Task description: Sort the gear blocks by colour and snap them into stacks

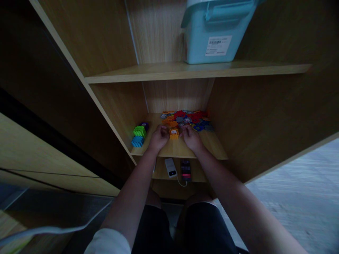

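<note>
An orange block of interlocking toy pieces (174, 133) stands on the middle shelf between my two hands, with a pale label on its top. My left hand (159, 137) is at its left side, fingers curled in and meeting the block's edge. Just right of the block, my right hand (192, 139) has its fingers bent and drawn together; whatever is between the fingertips is too small to make out. Behind the hands lies a spread of loose gear-shaped toy pieces (180, 119) in red, orange, grey and blue.
At the shelf's left side stand a green block (140, 131), a blue block (137, 141) and a dark purple one (145, 125). Below lie a white power bank (170, 167) and a phone (185, 170), joined by a cable. A light-blue bin (219, 31) sits on the upper shelf.
</note>
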Demonstrator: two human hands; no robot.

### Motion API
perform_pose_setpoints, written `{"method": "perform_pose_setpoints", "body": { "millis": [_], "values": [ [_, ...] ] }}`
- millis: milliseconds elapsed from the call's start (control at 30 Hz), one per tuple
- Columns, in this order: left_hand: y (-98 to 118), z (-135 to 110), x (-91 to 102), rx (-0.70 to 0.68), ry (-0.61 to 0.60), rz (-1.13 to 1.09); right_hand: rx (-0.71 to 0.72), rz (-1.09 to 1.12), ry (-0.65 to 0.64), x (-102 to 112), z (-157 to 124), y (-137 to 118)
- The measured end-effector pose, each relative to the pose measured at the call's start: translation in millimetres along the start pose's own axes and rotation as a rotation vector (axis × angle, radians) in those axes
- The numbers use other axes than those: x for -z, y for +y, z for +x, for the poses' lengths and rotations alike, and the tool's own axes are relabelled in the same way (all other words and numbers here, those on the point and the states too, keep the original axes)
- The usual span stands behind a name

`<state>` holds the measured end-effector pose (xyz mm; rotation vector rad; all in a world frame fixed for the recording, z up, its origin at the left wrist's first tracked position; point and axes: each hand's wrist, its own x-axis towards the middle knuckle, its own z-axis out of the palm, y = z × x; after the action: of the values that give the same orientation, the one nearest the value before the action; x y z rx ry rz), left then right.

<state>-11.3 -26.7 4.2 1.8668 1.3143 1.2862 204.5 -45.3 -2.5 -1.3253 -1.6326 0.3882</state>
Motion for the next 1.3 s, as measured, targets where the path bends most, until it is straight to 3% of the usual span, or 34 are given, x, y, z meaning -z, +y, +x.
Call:
{"method": "perform_pose_setpoints", "body": {
  "millis": [300, 1300],
  "values": [
    [-4.7, -4.4, 0.9, -0.057, -0.112, -0.124, -0.004, -0.002, -0.002, -0.9, 0.8, 1.2],
    [-5.9, -3.3, 0.6, -0.02, -0.138, -0.098, 0.016, 0.0, -0.009, -1.4, 0.1, 1.9]
  ]
}}
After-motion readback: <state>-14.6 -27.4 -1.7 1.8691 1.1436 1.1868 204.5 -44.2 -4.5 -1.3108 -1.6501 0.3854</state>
